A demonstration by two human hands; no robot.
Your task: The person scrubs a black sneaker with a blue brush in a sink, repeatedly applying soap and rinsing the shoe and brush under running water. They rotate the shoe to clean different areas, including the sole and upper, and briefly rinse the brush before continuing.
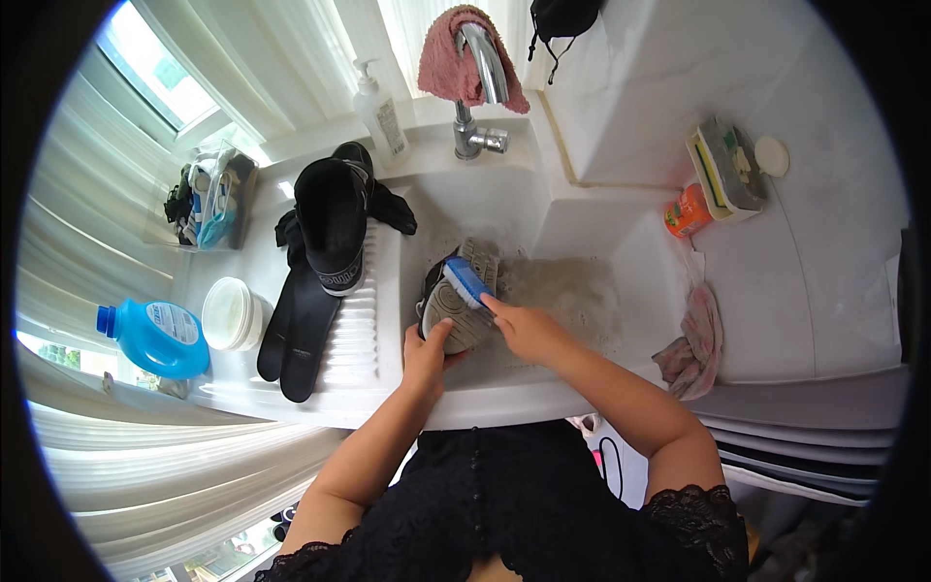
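Where brush touches, sole looks grooved.

Right of centre, the sink basin leaves open room above its murky water, between the right hand and the right wall. At top centre, the faucet and the pink cloth over it obstruct a reach from behind. The left hand, shoe and brush fill the basin's left part. Further left, a black sandal and dark insoles block much of the ridged drainboard, whose right strip offers a narrow passage.
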